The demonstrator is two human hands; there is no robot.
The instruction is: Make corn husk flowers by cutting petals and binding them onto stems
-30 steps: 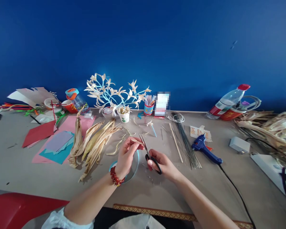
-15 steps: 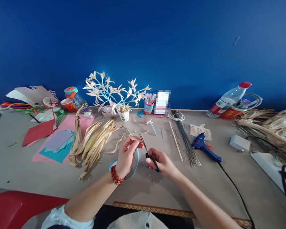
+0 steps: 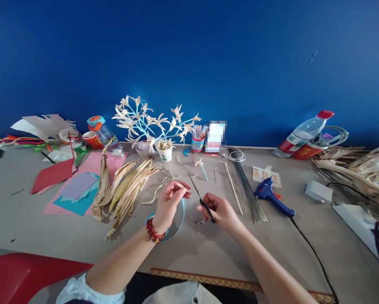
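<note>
Blue wall [image 3: 189, 63] stands beyond the grey table [image 3: 50, 236]. My left hand [image 3: 168, 204] pinches a pale piece [image 3: 185, 185]; just right, my right hand [image 3: 220, 212] grips scissors [image 3: 208, 211].

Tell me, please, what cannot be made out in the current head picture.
Head view:
Pale piece: partly covered by the left hand.
Blue-rimmed round thing: partly behind the same hand.
White-and-red object: front pixelated.
Red object: cut by the left and bottom edges.
Scraps: too small to identify.
</note>
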